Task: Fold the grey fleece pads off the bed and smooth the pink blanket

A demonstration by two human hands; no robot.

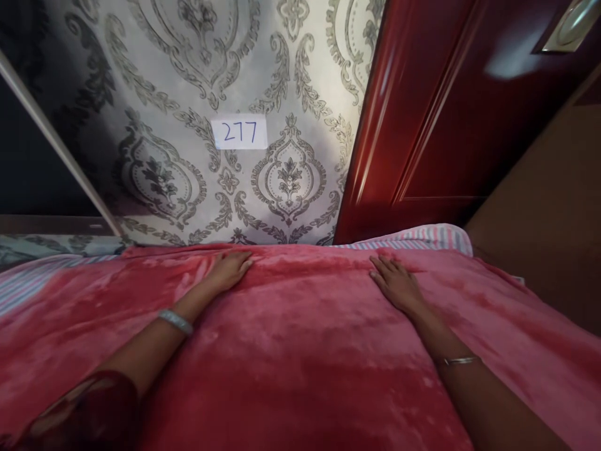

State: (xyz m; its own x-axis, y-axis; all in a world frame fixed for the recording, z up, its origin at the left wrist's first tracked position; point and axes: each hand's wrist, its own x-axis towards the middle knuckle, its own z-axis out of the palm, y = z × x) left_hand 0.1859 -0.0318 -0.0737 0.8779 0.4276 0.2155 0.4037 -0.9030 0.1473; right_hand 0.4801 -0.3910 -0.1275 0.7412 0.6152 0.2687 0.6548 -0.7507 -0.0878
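Note:
A red plush blanket (300, 351) is spread wide across the surface before me, with faint creases and darker and lighter patches in its pile. My left hand (229, 270) lies flat on it near its far edge, left of the middle. On the right, my right hand (395, 283) also rests flat on the blanket near the far edge, fingers stretched out and pointing forward and inward. Neither hand grips anything. From under the blanket shows a striped cloth (422, 237) at the far right, and again at the left edge.
Behind the blanket rises a patterned wall (291, 62) with a white paper label (240, 131) marked 277. A dark red door (441, 113) stands at the right, with a metal lock plate (570, 28). A dark screen-like panel (37, 156) is at the left.

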